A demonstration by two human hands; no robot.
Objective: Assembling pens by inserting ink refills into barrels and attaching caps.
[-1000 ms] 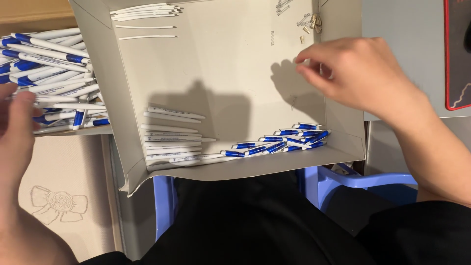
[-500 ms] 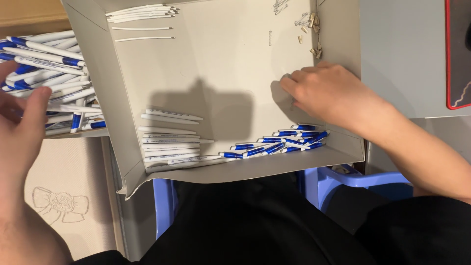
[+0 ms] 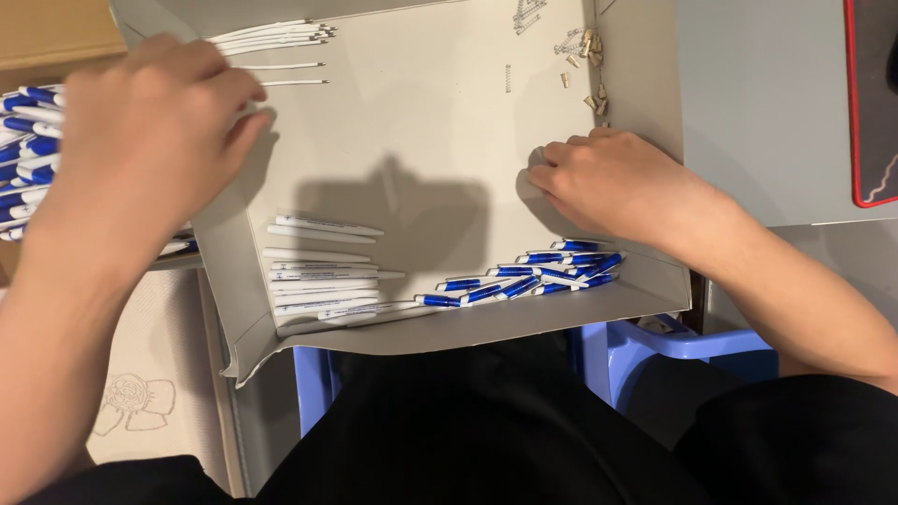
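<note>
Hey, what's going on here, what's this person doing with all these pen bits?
A person sits with a shallow cardboard tray on their lap, sorting pen parts. The right hand rests on the tray floor, fingertips pinching at something too small to make out, just above a row of blue pen pieces. The left hand hovers over the tray's left edge, beside a pile of assembled blue-and-white pens. White barrels, thin refills and small springs lie in separate groups.

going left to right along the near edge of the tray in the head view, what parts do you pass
White pen barrels → blue pen caps, lying in a row below the right hand. Left of the tray, outside it, sits a pile of assembled blue and white pens.
</note>
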